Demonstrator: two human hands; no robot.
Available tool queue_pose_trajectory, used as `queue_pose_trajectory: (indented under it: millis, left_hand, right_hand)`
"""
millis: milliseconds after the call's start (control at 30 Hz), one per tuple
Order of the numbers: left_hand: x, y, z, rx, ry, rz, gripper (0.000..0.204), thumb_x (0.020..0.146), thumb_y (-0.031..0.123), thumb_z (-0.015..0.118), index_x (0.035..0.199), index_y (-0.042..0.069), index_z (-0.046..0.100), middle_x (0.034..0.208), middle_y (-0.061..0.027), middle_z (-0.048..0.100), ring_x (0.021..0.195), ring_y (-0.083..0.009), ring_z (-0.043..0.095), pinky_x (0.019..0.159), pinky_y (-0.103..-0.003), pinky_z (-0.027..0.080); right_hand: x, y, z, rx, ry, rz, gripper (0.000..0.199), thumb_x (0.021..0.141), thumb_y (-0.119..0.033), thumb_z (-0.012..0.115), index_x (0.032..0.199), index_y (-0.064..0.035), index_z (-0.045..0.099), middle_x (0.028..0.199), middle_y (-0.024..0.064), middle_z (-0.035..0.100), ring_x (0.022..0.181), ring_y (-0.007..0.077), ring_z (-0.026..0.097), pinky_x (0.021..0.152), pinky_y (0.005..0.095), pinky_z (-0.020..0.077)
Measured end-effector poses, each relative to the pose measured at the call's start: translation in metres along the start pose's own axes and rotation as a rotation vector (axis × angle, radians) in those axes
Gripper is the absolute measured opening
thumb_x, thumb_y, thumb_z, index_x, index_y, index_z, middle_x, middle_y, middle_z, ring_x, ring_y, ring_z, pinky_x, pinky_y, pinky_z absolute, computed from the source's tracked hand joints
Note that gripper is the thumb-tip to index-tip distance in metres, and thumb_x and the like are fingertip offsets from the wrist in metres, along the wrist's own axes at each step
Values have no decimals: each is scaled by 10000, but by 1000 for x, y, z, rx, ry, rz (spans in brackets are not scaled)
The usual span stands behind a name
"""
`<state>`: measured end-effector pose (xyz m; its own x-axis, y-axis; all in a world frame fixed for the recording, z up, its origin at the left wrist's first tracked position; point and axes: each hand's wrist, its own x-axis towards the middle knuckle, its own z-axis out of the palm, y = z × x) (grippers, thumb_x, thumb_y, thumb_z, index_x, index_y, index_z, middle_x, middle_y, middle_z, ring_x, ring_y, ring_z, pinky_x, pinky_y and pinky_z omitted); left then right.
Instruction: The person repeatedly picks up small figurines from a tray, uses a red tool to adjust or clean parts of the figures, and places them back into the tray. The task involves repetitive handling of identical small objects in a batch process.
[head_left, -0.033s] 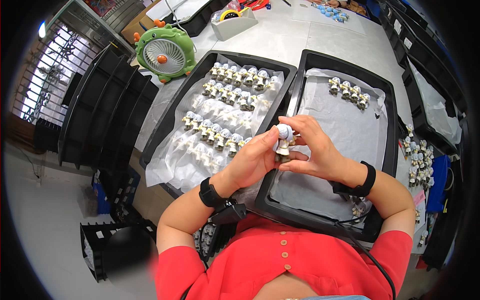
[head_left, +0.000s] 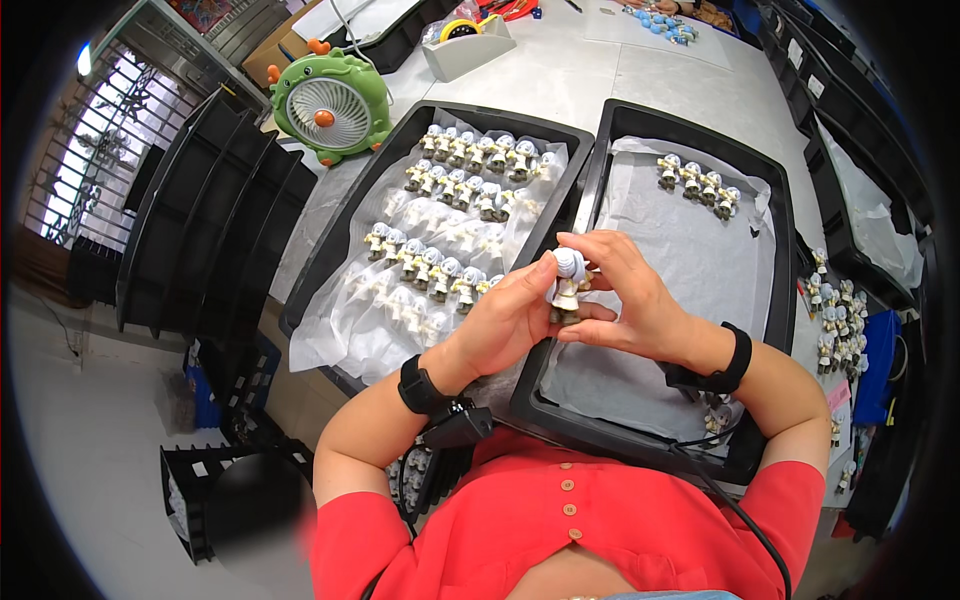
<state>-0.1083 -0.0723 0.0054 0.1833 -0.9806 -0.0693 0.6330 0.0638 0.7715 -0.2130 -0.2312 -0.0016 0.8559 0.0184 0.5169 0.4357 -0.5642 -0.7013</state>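
Figurine [head_left: 568, 285] held between both hands' fingertips [head_left: 556, 268].

- The figurine [head_left: 568, 285] shows only its white head and a bit of tan body; the fingers of the left hand [head_left: 510, 320] and right hand [head_left: 625, 300] cover the rest.
- The near rim of the right tray [head_left: 690, 130] hides behind the right forearm and red shirt [head_left: 570, 520].
- Figurines under the folded white sheet [head_left: 410, 310] in the left tray [head_left: 330, 240] show only as pale blurs.
- A blurred dark patch [head_left: 250, 500] covers part of the floor crate.
- The blue pieces [head_left: 665, 25] at the top edge are too small to tell.
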Motion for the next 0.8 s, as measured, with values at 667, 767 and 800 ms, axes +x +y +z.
queue_pose_trajectory:
  millis: [667,767,800]
  left_hand:
    - [1,-2,-1,-36,3,-37,554,989,451,277,1321,17,368,1236,-161,503,1106,-299,558,871,-380,496]
    - [2,-3,-3,-55,-21,-40,552,992,449,254,1325,21,360,1237,-166,498,1105,-304,558,867,-379,496]
    - [2,-2,-3,-55,-26,-39,551,993,447,248,1326,21,358,1236,-166,498,1105,-305,557,869,-380,495]
  right_hand:
    - [1,2,-3,-125,-5,-81,813,635,-328,823,1287,-18,449,1098,149,510,990,275,498,785,337,500]
    - [1,2,-3,-142,-1,-92,813,625,-339,826,1277,-16,461,1079,144,521,975,275,498,791,345,483]
    - [1,2,-3,-144,0,-94,812,628,-338,824,1278,-16,460,1081,145,519,975,274,498,788,342,486]
